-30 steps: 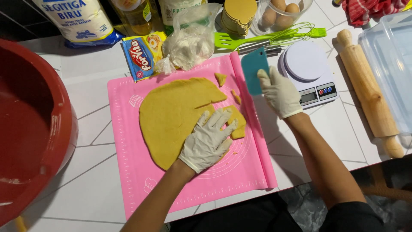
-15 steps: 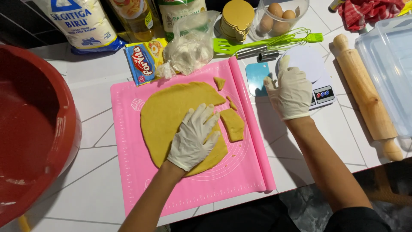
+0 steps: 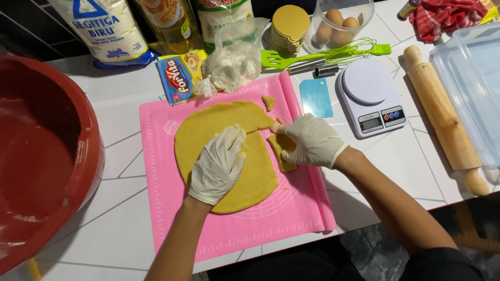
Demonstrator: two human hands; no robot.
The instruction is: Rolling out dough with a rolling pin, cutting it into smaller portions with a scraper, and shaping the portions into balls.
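The rolled dough sheet [image 3: 219,156], mid-mat on the pink baking mat [image 3: 156,208], is pressed flat by the open left hand [image 3: 217,165]. A cut dough strip [image 3: 281,151] near the mat's right edge is pinched by the right hand [image 3: 311,140]; a hasty pull could tear it.

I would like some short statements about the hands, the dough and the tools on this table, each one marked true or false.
1. The left hand lies flat on the rolled dough. True.
2. The right hand holds the blue scraper. False: the scraper lies alone on the table beside the mat; the right hand is on a cut strip of dough.
3. The dough lies on a pink mat. True.
4. The rolling pin rests on the dough. False: it lies on the table to the right of the kitchen scale.
5. Both hands wear white gloves. True.
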